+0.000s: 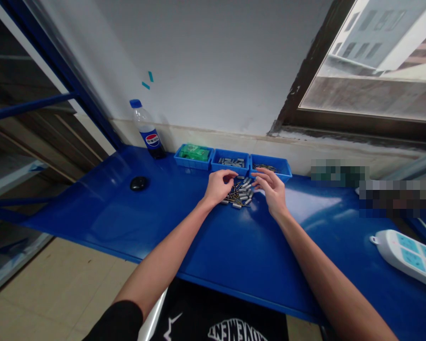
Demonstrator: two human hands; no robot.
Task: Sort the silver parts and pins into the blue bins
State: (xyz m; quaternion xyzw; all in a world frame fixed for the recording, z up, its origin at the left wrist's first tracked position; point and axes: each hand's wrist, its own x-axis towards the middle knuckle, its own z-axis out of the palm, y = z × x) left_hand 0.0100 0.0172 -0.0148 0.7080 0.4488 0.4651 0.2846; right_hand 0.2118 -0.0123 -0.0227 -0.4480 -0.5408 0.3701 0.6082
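Observation:
My left hand (219, 185) is closed in a pinch over the left side of a mixed pile. Whatever its fingertips hold is too small to make out. My right hand (271, 188) hovers at the pile's right side, in front of the right bin, its fingers apart and slightly bent. Between the hands lie short silver cylinders (237, 206) and thin brass-coloured rods that look like screws (238, 193). Behind them stand three blue bins in a row: the middle bin (230, 168) contains silver cylinders, the right bin (286, 171) thin brass-coloured pieces, the left bin (193, 164) green plastic packaging.
A cola bottle (151, 135) stands against the wall left of the bins. Nearer lies a black mouse (139, 183) on the blue table (128, 218). A white power strip (408, 253) sits at the right. The table's front edge runs below my forearms.

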